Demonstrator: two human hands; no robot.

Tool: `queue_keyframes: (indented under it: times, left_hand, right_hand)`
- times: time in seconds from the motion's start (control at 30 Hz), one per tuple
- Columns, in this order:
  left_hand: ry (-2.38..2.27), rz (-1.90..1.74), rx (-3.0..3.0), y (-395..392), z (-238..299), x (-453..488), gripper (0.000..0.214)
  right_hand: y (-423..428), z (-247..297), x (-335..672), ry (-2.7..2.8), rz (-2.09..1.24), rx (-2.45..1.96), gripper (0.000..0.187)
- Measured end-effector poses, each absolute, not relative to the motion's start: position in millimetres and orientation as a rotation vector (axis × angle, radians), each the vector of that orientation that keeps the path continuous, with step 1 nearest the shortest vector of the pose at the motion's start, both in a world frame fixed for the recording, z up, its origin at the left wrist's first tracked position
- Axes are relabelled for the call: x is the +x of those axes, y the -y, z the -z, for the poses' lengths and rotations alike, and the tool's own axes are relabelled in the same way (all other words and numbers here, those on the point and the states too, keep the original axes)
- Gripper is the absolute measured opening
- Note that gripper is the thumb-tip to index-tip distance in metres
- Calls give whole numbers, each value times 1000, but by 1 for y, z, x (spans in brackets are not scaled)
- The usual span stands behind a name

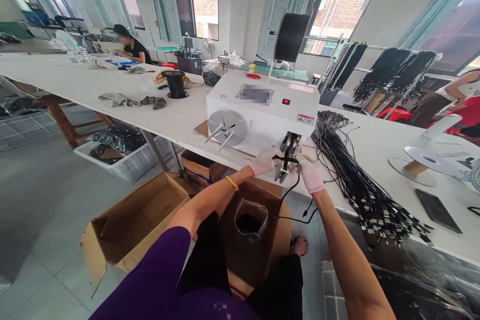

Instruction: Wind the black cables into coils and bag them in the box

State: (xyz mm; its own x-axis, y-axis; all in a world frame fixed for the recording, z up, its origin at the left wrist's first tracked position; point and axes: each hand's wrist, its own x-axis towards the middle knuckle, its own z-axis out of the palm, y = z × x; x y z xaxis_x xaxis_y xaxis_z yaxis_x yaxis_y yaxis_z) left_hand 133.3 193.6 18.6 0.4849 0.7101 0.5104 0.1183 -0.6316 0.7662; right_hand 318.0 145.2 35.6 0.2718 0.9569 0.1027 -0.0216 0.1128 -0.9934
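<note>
Currently, one piece being worked: gloved left hand (264, 161) and gloved right hand (311, 173) pinching black cable (289, 159) between them at front opening of white machine (258, 110), tail hanging past counter (378, 152) edge. Cable pile (347, 175) lying right of machine, finished or waiting being unclear.

Gry tiled flr (43, 250), teal curtains (162, 5)

We count two gloved hands, our left hand (263, 160) and our right hand (310, 172), and at least one black cord (286, 159) at the grip; one white machine (260, 132) just behind it, topped by one black reel (291, 37); three cardboard boxes (138, 210) below; one black spool (175, 84) farther left; one phone (438, 210) and one white reel (413, 155) to the right.
</note>
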Motion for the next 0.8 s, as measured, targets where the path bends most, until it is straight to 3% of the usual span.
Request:
queue_keyframes:
  times: [0.17,0.33,0.5,0.67,0.8]
  left_hand:
    - [-510,-879,1410,-143,-19,86,43]
    - [-341,-462,1072,-102,10,76,51]
    - [-284,-396,892,-57,35,82,40]
    - [-369,-647,636,-32,48,88,28]
    - [-538,-649,618,-14,78,92,20]
  right_hand:
    - [-97,-39,298,1263,-937,-1177,32]
    - [-48,-38,256,1695,-830,-1223,24]
    - [-20,-16,243,1742,-803,-1328,28]
    - [20,32,243,1494,-756,-1405,51]
    - [60,72,227,1570,-726,-1535,60]
